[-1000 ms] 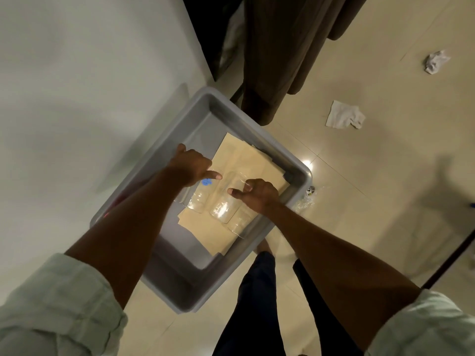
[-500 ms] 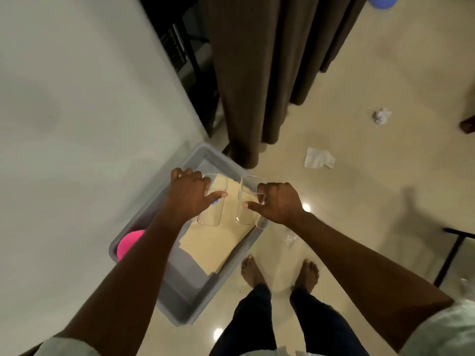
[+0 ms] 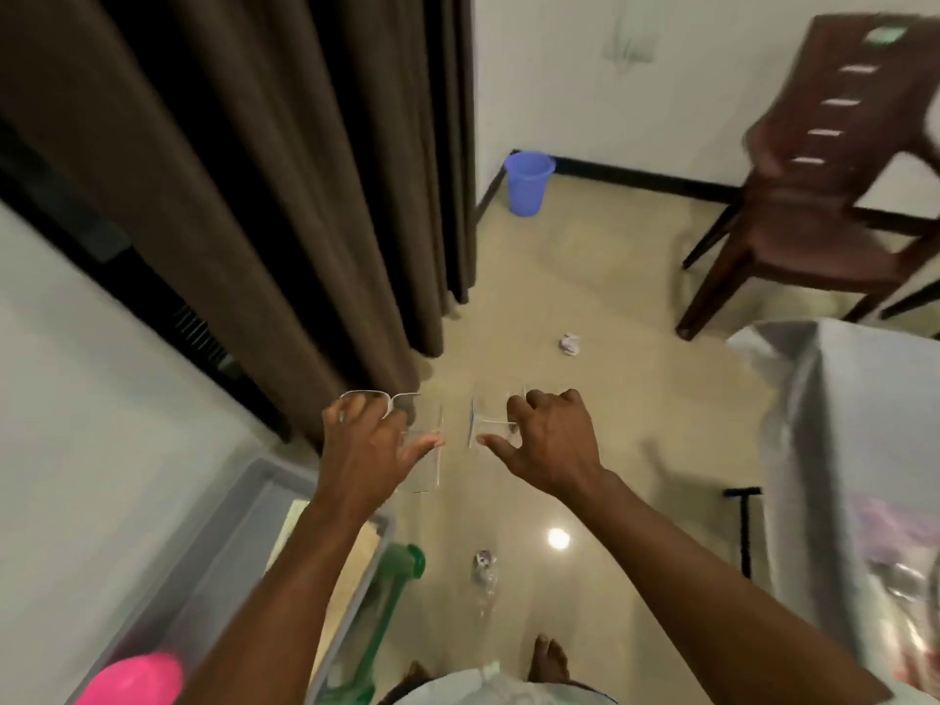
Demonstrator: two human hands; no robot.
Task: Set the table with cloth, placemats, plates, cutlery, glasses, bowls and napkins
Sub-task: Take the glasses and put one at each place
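Clear glasses (image 3: 424, 445) held in the air, gripped by both hands, rims up.

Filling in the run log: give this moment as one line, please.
stage: carrying glasses | left hand: grips clear glasses | right hand: grips clear glasses | grey bin: lower left | covered table: right

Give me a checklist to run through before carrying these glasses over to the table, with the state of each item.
1. Left hand grips glasses: ok, fingers curl over the rims.
2. Right hand grips its glasses: ok, fingers hooked over the rims.
3. Glasses clear of the bin: ok, they hang above the floor beyond its edge.
4. The two handfuls apart: ok, a gap shows between them.
5. Floor path clear: not ok, a crumpled paper and a small wrapper lie ahead.
6. Free spot on the table: cannot tell, only its covered corner shows.
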